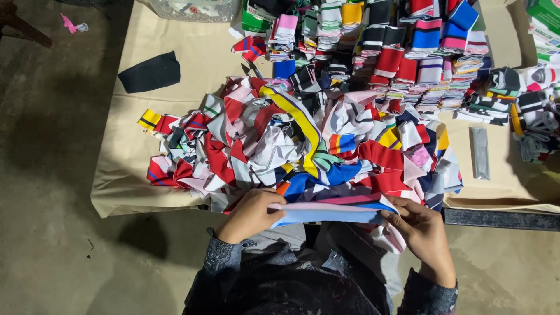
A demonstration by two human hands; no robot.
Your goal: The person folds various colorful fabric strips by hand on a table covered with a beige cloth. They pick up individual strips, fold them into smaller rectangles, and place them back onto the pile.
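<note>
Fingers of left hand (252, 214) and right hand (421, 233) pinch striped fabric strip (332, 211) | fingertips hidden underneath | scrap pile (291, 146) beyond

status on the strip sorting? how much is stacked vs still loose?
Done: rows of folded stacks fill the far side of the table. In hand: the left hand and right hand hold one pink-and-blue strip stretched flat at the near edge. Left: a big loose pile of tangled strips in the middle, roughly as wide as the stacked area.
</note>
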